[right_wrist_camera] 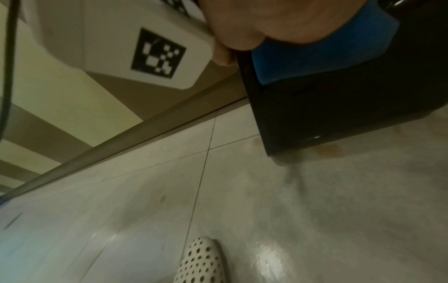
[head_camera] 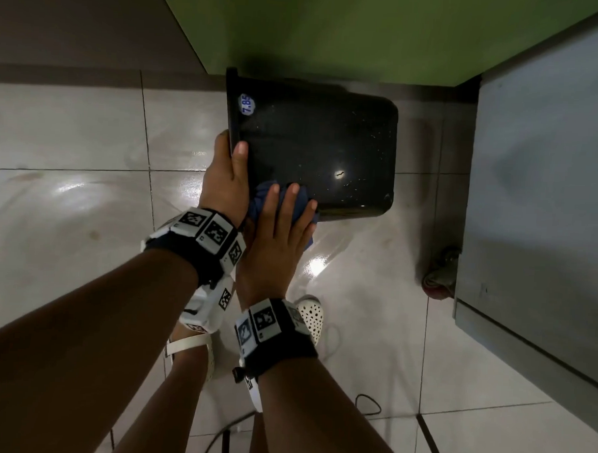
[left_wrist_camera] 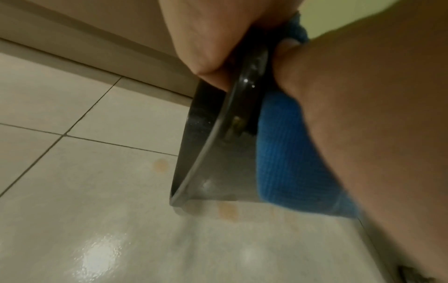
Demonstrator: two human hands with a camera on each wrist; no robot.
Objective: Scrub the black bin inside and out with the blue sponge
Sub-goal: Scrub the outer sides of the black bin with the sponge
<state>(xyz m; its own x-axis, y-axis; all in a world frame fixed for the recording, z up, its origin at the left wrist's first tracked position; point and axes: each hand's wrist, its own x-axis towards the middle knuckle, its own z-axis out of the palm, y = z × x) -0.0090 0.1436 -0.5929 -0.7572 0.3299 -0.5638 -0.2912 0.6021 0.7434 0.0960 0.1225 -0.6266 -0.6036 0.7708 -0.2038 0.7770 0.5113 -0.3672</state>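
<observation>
The black bin lies on its side on the tiled floor, its mouth to the left and a blue-and-white price sticker near the rim. My left hand grips the rim, thumb on the outer wall and fingers hidden inside. My right hand presses the blue sponge against the bin's near outer wall with straight, spread fingers. The left wrist view shows the rim edge-on with the sponge beside it. In the right wrist view my palm lies on the sponge against the bin wall.
A green wall stands just behind the bin. A grey cabinet on a caster wheel is close on the right. My white perforated shoe and a black cable are on the wet, glossy tiles below.
</observation>
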